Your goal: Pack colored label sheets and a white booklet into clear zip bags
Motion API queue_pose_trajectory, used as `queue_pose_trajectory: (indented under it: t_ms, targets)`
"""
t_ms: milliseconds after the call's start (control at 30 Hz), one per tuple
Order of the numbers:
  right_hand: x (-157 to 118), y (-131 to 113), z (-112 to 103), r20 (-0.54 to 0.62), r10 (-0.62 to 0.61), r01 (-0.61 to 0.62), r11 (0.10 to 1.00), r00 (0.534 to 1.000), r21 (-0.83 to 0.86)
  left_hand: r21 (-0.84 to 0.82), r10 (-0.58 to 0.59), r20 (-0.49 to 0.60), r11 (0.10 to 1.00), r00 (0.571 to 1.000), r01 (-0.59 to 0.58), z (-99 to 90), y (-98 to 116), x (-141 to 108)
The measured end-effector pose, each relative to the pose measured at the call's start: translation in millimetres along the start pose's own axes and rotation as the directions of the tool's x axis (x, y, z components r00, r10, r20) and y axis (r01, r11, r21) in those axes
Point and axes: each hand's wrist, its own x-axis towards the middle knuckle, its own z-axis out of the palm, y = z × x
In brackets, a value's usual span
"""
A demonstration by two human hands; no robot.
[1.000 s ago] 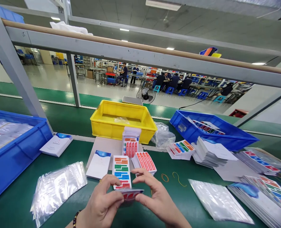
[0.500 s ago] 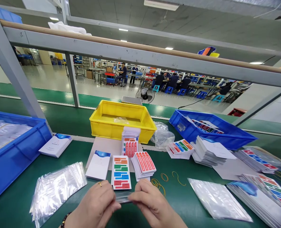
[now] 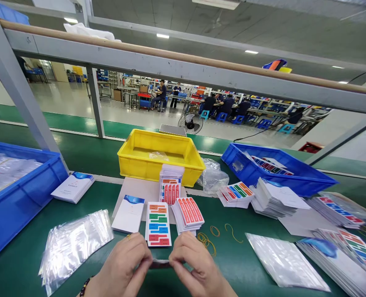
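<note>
Between my two hands stretches a clear plastic bag [image 3: 160,262], seen nearly edge-on. My left hand [image 3: 125,262] pinches its left end, and my right hand [image 3: 192,260] pinches the right end. Just beyond the fingers lies a stack of colored label sheets [image 3: 158,224]. Left of it sits a pile of white booklets with a blue top [image 3: 128,214]; to its right, a stack of red label sheets [image 3: 189,211]. A fanned pile of clear bags [image 3: 74,245] lies beyond my left wrist. Several rubber bands [image 3: 206,242] are to the right of my right hand.
A yellow bin [image 3: 161,167] stands at the back middle, with blue bins at left [image 3: 22,202] and right [image 3: 278,181]. More booklets [image 3: 280,196], label sheets [image 3: 362,247] and a filled bag pile [image 3: 286,260] lie at right. A metal rail [image 3: 183,70] crosses above the bench.
Both hands still pinch the bag's ends. They have tilted slightly, and the bag strip between them looks thinner and darker. The camera view has shifted a little.
</note>
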Motion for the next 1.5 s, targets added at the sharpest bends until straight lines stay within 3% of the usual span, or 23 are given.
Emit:
queue_pose_trajectory:
  t_ms: [200,467,767,867,1000,1133,1200,1267,1433,1500]
  targets:
    - [3,1,11,-0.033,-0.092,0.091,0.996,0.995,-0.013,-0.022,-0.019,0.036,1.000,0.999,0.020,7.2,5,1]
    - [3,7,22,-0.047,-0.147,0.146,0.989,0.988,-0.014,-0.010,0.046,-0.001,0.999,0.999,-0.046,11.1,4,3]
    - [14,9,1,0.060,-0.013,0.015,0.999,0.998,-0.045,-0.002,-0.009,-0.042,1.000,0.999,0.009,-4.2,-8,1]
    - [27,20,-2,0.044,0.040,-0.036,0.997,0.998,-0.068,0.032,-0.129,-0.097,0.991,0.987,0.133,-3.8,-17,-5]
    - [52,41,-19,-0.081,0.039,-0.051,0.988,0.996,-0.148,0.073,-0.331,-0.217,0.932,0.918,0.354,-6.4,-36,-22]
    - [75,64,-40,-0.194,0.027,-0.074,0.968,0.981,-0.239,0.122,-0.468,-0.198,0.860,0.861,0.495,-14.6,-56,-45]
    - [84,78,-44,-0.205,0.055,-0.112,0.955,0.977,-0.276,0.175,-0.566,-0.174,0.788,0.806,0.591,-18.9,-66,-57]
    - [90,95,-43,-0.204,0.112,-0.172,0.936,0.972,-0.307,0.253,-0.674,-0.144,0.683,0.725,0.685,-23.1,-76,-68]
    - [95,140,-27,-0.215,0.227,-0.290,0.897,0.950,-0.335,0.452,-0.891,-0.113,0.349,0.441,0.821,-32.4,-96,-86]
    - [92,154,-21,-0.228,0.263,-0.330,0.880,0.938,-0.342,0.469,-0.917,-0.086,0.309,0.390,0.827,-34.3,-101,-90]
